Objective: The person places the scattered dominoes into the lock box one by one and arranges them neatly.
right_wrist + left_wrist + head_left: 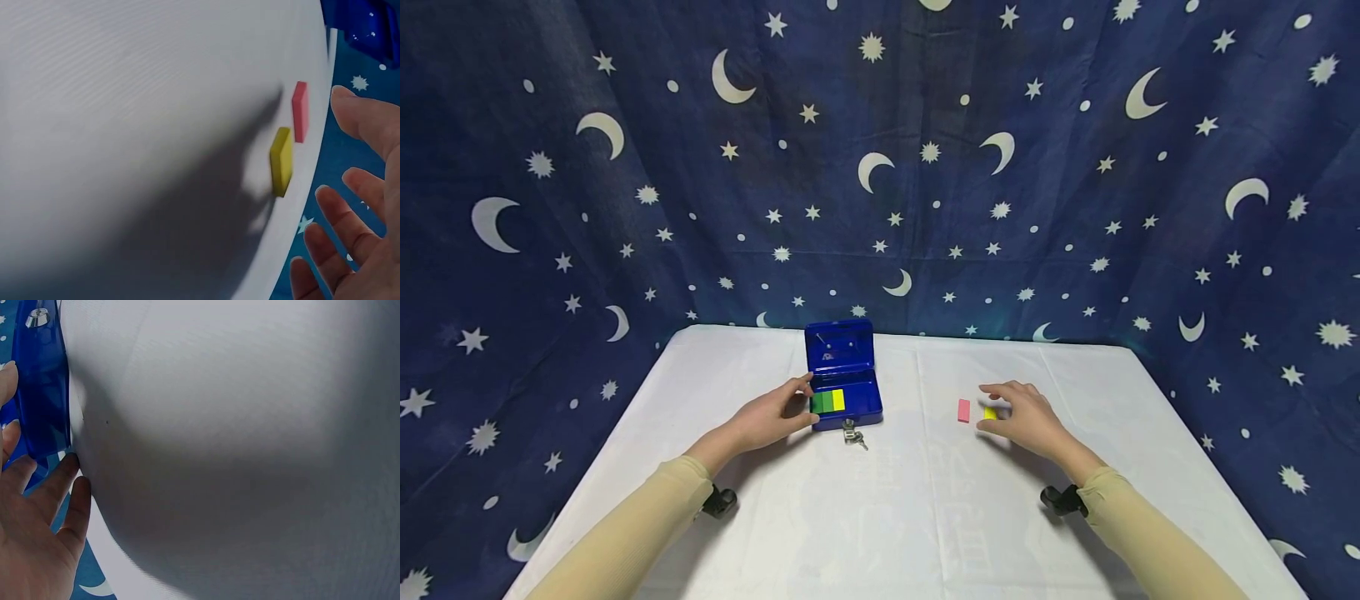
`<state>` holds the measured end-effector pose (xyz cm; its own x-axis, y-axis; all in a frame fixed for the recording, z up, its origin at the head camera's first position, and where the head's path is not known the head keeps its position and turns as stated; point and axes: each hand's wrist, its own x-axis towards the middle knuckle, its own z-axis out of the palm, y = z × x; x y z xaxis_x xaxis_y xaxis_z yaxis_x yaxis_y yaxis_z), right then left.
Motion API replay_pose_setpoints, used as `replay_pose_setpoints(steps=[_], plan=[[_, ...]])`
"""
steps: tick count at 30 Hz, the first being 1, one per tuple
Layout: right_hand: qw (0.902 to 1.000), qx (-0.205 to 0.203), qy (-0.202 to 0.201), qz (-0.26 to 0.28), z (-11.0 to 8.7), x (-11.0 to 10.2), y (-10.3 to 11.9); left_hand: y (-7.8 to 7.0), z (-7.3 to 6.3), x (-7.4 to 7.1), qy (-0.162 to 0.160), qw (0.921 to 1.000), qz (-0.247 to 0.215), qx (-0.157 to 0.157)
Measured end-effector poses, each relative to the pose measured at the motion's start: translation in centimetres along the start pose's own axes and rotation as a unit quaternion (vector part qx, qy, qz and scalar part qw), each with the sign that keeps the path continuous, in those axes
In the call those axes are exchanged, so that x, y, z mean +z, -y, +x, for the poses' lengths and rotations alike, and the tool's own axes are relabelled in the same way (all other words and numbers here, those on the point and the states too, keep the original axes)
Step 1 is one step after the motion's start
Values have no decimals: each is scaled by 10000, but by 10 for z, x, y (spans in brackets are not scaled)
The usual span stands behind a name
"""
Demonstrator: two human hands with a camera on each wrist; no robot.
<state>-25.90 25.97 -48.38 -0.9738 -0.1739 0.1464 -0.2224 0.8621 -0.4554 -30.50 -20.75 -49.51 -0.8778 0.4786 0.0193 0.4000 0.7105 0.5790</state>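
Note:
A blue cash box (868,402) stands on the table with its lid (840,347) raised at the back. Inside, green blocks (822,402) and a yellow block (838,400) lie side by side at the left. My left hand (775,414) touches the box's left side, thumb near the front corner and fingers farther back. To the right, a flat pink block (963,411) lies on the cloth near a second yellow block (990,413). Over that yellow block hovers my right hand (1030,421), thumb and fingers apart, nothing held. In the right wrist view its fingers (340,215) are loosely spread.
Keys (856,436) hang from the lock at the box's front. White cloth (887,517) covers the table. Behind and at both sides hangs a dark blue curtain (925,208) with moons and stars.

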Motion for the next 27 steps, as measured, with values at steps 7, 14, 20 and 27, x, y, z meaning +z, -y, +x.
replay_pose_setpoints(steps=[7, 14, 20, 27], plan=[[9998, 107, 93, -141, -5, 2, -10, 1, -2, 1, -8, 10000, 17, -25], [9997, 72, 22, -251, -8, 2, -14, 0, 0, 0, -9, 10000, -37, -24], [9994, 124, -56, -328, -10, 3, -16, -1, 0, 0, -10, 10000, -23, -18], [9994, 269, -123, -206, -12, 4, -18, 1, 0, 0, -33, 10000, -6, -48]])
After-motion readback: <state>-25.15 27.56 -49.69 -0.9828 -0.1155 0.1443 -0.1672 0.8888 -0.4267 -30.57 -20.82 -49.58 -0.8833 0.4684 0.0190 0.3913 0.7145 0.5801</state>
